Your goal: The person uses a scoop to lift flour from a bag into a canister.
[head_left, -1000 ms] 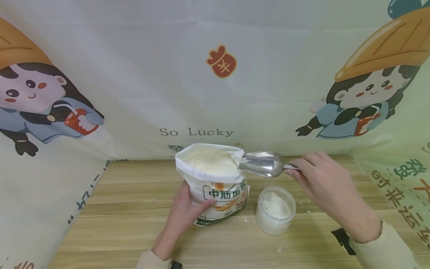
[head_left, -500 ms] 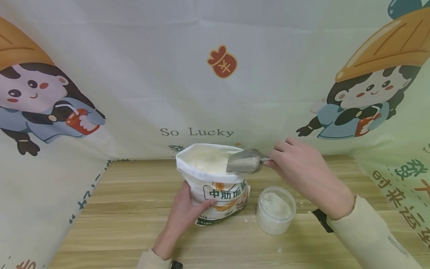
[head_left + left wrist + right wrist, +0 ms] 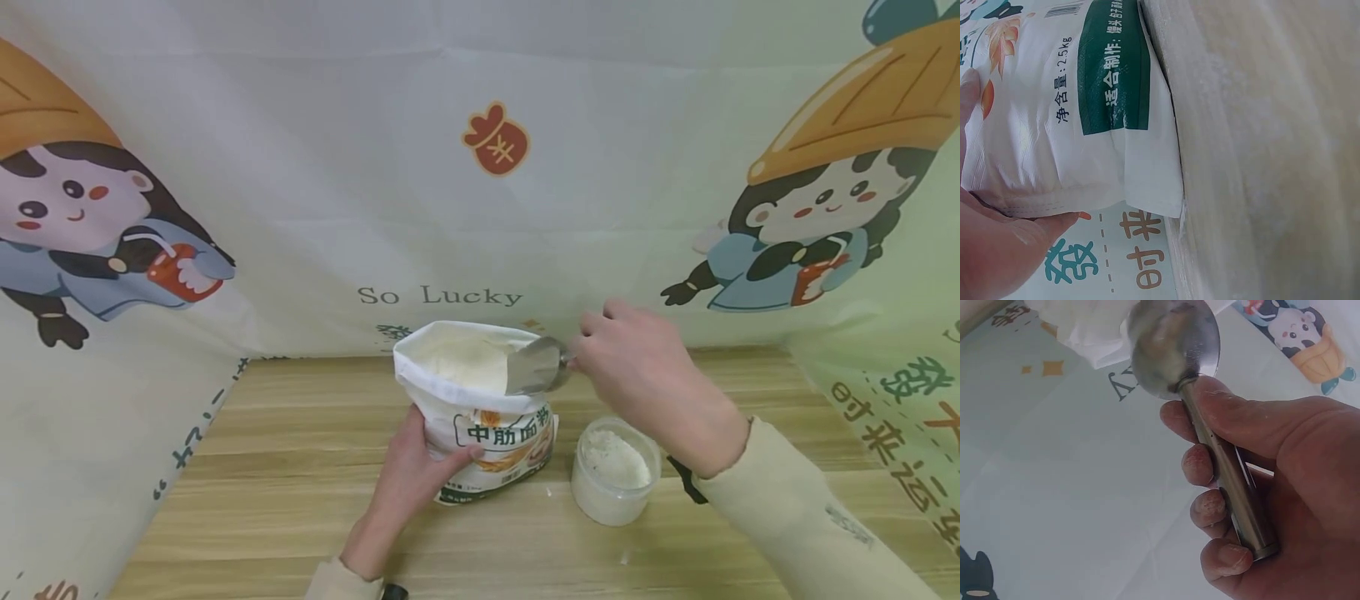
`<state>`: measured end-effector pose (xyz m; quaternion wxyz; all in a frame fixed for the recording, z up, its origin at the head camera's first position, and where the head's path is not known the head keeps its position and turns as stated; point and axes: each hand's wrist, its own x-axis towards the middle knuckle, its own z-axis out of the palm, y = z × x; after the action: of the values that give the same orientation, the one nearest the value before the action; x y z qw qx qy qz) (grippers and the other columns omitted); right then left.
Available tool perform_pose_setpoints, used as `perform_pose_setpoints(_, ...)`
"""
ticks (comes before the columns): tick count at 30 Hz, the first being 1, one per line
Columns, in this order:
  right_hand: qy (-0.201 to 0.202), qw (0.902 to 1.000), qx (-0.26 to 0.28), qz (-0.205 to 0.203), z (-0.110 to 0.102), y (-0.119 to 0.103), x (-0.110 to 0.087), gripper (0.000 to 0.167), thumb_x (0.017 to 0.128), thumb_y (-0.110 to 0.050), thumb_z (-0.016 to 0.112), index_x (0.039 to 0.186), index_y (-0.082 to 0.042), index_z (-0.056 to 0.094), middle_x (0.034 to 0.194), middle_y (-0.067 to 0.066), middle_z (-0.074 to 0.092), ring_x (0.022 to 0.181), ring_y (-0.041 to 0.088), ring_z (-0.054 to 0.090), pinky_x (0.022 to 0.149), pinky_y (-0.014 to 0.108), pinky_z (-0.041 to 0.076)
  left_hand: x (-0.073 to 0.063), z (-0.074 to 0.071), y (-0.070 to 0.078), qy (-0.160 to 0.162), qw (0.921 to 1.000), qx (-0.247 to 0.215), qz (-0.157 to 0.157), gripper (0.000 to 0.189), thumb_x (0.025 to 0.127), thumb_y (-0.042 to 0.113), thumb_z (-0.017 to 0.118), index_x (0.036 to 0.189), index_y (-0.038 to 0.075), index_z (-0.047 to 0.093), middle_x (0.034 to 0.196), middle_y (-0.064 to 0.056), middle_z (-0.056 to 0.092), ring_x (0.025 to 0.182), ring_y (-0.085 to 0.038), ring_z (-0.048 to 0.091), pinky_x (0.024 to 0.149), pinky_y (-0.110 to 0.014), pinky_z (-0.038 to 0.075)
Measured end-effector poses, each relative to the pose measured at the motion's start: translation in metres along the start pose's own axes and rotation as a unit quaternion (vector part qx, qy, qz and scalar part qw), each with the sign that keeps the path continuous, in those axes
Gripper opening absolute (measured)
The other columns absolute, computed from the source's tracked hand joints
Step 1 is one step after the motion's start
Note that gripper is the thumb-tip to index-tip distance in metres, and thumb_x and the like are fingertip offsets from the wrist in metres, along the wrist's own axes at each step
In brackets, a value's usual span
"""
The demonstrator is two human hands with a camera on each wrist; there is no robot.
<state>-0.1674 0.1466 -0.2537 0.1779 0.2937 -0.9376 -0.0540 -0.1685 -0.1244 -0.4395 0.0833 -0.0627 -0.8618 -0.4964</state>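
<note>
A white flour bag [image 3: 487, 450] with its top folded outward stands upright on the table, pale flour [image 3: 468, 362] visible inside. My left hand [image 3: 408, 479] grips the bag's lower left side, thumb across the front; the left wrist view shows the bag's printed front [image 3: 1041, 144] close up. With my right hand [image 3: 645, 371] I hold a metal scoop, whose bowl [image 3: 534, 367] tilts down over the right side of the bag's mouth, its tip at the flour. In the right wrist view, fingers and thumb wrap round the scoop's handle [image 3: 1232, 481].
Right of the bag stands a clear round tub [image 3: 615, 479] holding white flour. Specks of flour lie on the wooden table [image 3: 300, 467] around it. A printed cloth [image 3: 360, 183] hangs behind and at both sides. Something black [image 3: 688, 481] shows by the right sleeve.
My right hand has moved left with the scoop, from beside the bag's right rim to over its mouth, and the bowl has tipped downward. The left hand, bag and tub stay in place.
</note>
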Motion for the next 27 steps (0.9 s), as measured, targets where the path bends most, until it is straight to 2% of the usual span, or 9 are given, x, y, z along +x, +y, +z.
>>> perform_pose_setpoints(2,-0.003,1.0,-0.005,-0.002,0.002,-0.002,0.001,0.004,0.089,-0.012,0.081,0.089,-0.014,0.078,0.079,0.001,0.057,0.073,0.022,0.049,0.053,0.03,0.045,0.0,0.0,0.0,-0.001,1.0,-0.001,0.001,0.085,0.077,0.031,0.093,0.143,0.004,0.047,0.129,-0.016,0.065,0.118,-0.033,0.063,0.103,-0.054,0.05)
perform_pose_setpoints(7,0.012,0.9996,-0.019,-0.015,0.009,-0.006,0.003,0.027,0.081,0.011,0.072,0.082,-0.016,0.077,0.078,0.002,0.059,0.071,0.022,0.049,0.052,0.029,0.045,0.001,0.0,0.0,-0.003,1.0,-0.001,0.002,0.086,0.077,0.031,0.093,0.144,0.004,0.045,0.129,-0.016,0.065,0.118,-0.034,0.063,0.103,-0.055,0.05)
perform_pose_setpoints(13,0.051,0.997,-0.051,-0.027,0.016,-0.014,0.007,0.024,0.078,0.011,0.075,0.075,-0.012,0.075,0.072,0.003,0.056,0.066,0.021,0.048,0.05,0.029,0.043,0.001,0.0,0.001,-0.003,1.0,0.0,-0.004,0.086,0.077,0.031,0.093,0.144,0.003,0.046,0.129,-0.017,0.065,0.118,-0.035,0.063,0.103,-0.055,0.05)
perform_pose_setpoints(21,0.035,0.9971,-0.067,-0.008,0.022,-0.028,0.013,0.019,0.074,0.003,0.081,0.075,-0.015,0.078,0.076,0.005,0.06,0.07,0.024,0.052,0.055,0.033,0.045,0.0,0.0,0.0,0.002,1.0,0.006,-0.006,0.084,0.077,0.031,0.093,0.142,0.003,0.047,0.127,-0.017,0.066,0.117,-0.035,0.064,0.102,-0.056,0.051)
perform_pose_setpoints(27,-0.004,0.9964,-0.083,0.015,0.025,-0.038,0.021,0.012,0.082,-0.002,0.079,0.077,-0.013,0.076,0.082,0.006,0.064,0.076,0.024,0.054,0.062,0.036,0.05,0.0,0.0,0.0,0.004,1.0,0.009,-0.002,0.087,0.077,0.032,0.093,0.144,0.004,0.046,0.128,-0.016,0.066,0.117,-0.035,0.064,0.103,-0.055,0.051)
